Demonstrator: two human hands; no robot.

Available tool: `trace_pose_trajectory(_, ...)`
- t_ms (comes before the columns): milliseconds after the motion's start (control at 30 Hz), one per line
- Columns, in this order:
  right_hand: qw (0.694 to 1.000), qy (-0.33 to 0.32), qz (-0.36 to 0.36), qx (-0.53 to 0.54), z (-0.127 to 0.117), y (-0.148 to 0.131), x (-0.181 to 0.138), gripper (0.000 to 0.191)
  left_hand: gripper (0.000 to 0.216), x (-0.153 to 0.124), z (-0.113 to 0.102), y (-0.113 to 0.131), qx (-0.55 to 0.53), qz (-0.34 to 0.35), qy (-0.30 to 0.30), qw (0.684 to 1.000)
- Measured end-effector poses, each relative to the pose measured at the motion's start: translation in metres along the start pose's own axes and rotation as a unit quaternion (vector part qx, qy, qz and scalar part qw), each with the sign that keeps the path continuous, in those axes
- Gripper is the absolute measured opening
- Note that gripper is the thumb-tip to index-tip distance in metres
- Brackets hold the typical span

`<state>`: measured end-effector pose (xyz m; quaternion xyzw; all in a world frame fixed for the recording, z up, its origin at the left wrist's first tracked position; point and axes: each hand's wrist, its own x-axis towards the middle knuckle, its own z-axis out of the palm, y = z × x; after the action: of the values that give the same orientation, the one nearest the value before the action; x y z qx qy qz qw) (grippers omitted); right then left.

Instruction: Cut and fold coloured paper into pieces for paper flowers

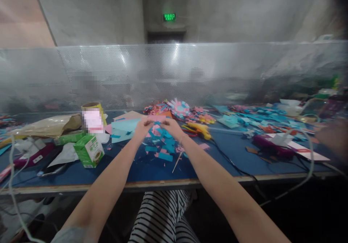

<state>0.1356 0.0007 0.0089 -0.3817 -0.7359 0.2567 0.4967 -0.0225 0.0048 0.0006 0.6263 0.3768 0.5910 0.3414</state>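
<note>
Both hands meet above a heap of cut blue and pink paper pieces [164, 141] on the blue table. My left hand [144, 126] has its fingers closed at the near edge of a pink paper [157, 118]. Opposite it, my right hand [170, 127] pinches the same paper's other side. Small blue bits show between the fingertips; whether they are held is hard to tell. A thin wooden stick [177, 161] lies below my right wrist. Left of my hands is a light blue sheet [123, 130].
A yellow glue gun [200, 130] with a black cord lies to the right. Behind it stands a pink and blue paper flower [178, 107]. A green box [89, 151] is at left. Purple power strips [272, 147] and white cables lie at both sides. A perforated screen [122, 76] runs behind.
</note>
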Motion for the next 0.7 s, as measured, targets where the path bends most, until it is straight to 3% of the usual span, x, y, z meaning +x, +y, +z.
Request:
trace_pose_trajectory(133, 1.000, -0.004, 0.013, 0.024, 0.000, 0.004, 0.000, 0.010, 0.020, 0.000, -0.001, 0.001, 0.039, -0.032, -0.003, 0.999)
trace_pose_trajectory(300, 0.999, -0.014, 0.030, 0.039, 0.000, 0.011, 0.001, 0.027, 0.013, -0.001, -0.003, 0.003, 0.129, -0.066, 0.008, 0.989)
trace_pose_trajectory(433, 0.999, -0.039, -0.005, 0.013, 0.003, 0.013, 0.000, 0.039, 0.017, -0.003, -0.002, 0.009, 0.206, 0.044, 0.053, 0.976)
trace_pose_trajectory(533, 0.998, -0.064, -0.019, 0.007, 0.007, 0.012, -0.003, 0.047, 0.023, -0.005, -0.001, 0.014, 0.251, 0.129, 0.045, 0.958)
trace_pose_trajectory(700, 0.991, -0.124, -0.046, 0.012, 0.014, 0.003, -0.009, 0.052, 0.015, -0.006, -0.003, 0.015, 0.289, 0.179, 0.045, 0.939)
